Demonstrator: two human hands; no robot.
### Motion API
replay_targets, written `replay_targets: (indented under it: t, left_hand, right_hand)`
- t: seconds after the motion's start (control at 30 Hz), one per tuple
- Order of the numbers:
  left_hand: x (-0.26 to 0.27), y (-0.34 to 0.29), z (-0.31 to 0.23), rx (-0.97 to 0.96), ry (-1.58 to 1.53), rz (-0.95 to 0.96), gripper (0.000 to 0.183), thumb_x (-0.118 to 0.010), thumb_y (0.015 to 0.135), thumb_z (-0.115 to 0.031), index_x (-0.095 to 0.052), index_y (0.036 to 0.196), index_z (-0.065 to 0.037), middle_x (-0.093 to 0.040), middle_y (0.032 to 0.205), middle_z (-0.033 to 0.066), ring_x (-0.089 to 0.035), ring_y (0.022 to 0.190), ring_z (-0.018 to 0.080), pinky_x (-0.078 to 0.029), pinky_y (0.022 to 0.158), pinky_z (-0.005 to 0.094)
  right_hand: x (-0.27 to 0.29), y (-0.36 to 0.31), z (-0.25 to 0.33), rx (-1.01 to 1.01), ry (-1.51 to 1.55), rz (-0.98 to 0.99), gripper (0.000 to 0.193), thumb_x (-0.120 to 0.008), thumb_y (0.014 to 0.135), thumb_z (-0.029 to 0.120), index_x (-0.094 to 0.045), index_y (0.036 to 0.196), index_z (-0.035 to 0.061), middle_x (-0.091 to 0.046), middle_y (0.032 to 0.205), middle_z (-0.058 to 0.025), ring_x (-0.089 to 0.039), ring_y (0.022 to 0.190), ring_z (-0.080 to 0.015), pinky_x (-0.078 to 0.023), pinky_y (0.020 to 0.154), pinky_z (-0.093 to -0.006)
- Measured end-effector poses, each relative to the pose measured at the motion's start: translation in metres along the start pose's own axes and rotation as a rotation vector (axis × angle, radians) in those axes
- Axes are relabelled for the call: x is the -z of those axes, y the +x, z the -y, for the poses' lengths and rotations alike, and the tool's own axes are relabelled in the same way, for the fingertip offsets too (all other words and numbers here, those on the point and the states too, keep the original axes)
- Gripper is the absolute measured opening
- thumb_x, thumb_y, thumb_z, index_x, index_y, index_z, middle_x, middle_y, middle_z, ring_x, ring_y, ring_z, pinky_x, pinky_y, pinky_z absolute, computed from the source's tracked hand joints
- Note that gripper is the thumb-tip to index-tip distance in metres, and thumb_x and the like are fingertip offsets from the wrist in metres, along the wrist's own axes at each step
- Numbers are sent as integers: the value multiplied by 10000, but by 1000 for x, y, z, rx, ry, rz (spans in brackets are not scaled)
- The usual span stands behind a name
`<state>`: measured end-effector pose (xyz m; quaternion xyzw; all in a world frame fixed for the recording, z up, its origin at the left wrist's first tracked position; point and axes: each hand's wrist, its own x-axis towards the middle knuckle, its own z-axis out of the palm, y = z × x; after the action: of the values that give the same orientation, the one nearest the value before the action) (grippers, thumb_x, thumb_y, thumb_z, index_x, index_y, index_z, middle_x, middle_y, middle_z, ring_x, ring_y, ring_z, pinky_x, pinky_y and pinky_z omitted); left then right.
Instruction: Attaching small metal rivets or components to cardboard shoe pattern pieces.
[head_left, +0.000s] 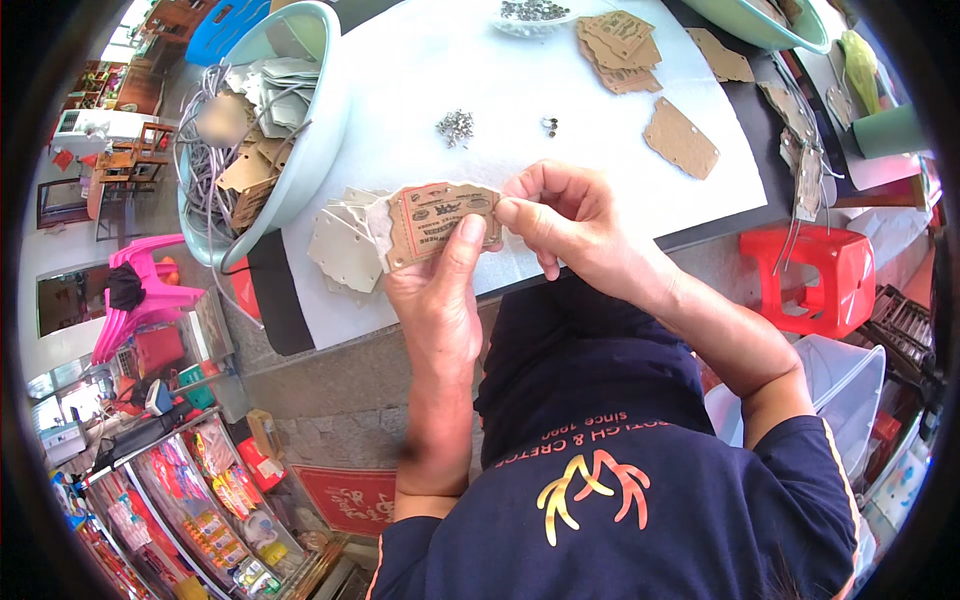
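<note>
My left hand (440,290) is closed around a printed brown cardboard tag (420,222) with wavy edges, its thumb lying across the front. A white layer (379,222) shows along the tag's left edge. At the right edge, the thumb and index finger of my right hand (565,222) pinch the tag's corner; anything small between those fingertips is hidden. Under and left of the tag lies a pile of whitish tags with holes (340,250). Beyond my hands, on the white sheet (400,80), sit a heap of small silvery metal pieces (456,127) and several darker ones (549,126).
A pale blue-green basin (335,110) of tags and grey cords stands at left. Brown tags (618,50) are stacked at the far side, near a clear dish (535,12) of metal pieces; a loose tag (681,137) lies right. A red stool (812,278) stands beside the table.
</note>
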<state>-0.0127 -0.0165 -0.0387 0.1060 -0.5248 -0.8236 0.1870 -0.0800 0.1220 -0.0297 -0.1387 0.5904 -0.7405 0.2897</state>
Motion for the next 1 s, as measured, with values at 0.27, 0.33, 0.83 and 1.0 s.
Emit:
replay_targets:
  t: [0.27, 0.33, 0.83, 1.0]
  left_hand:
    - [3, -6, -2, 61, 29, 18, 291, -598, 893, -3, -567, 1181, -28, -647, 1045, 92, -634, 926, 179, -534, 779, 326]
    - [4, -7, -6, 99, -7, 44, 281, -596, 895, -10, -568, 1174, -29, -648, 1040, 92, -636, 919, 182, -535, 776, 334]
    - [3, -3, -3, 161, -12, 46, 247, -602, 905, -35, -571, 1144, 14, -658, 959, 112, -665, 822, 202, -556, 720, 349]
    - [2, -3, -3, 169, -15, 49, 257, -607, 906, -34, -559, 1148, 37, -656, 940, 123, -666, 808, 193, -559, 699, 329]
  right_hand:
    - [1, -8, 2, -30, -19, -49, 161, -660, 913, 153, -596, 919, 5, -626, 769, -27, -516, 563, -35, -429, 476, -188]
    - [3, -10, 5, -42, -35, -52, 158, -663, 911, 148, -594, 918, 6, -644, 791, -38, -521, 570, -33, -430, 483, -186]
    - [72, 27, 47, 564, -1209, -110, 111, -664, 828, 128, -658, 884, 31, -624, 819, -107, -633, 723, -267, -504, 672, -361]
    - [69, 45, 55, 566, -1373, -26, 133, -632, 848, 161, -660, 849, 31, -627, 848, -125, -632, 776, -328, -502, 700, -405]
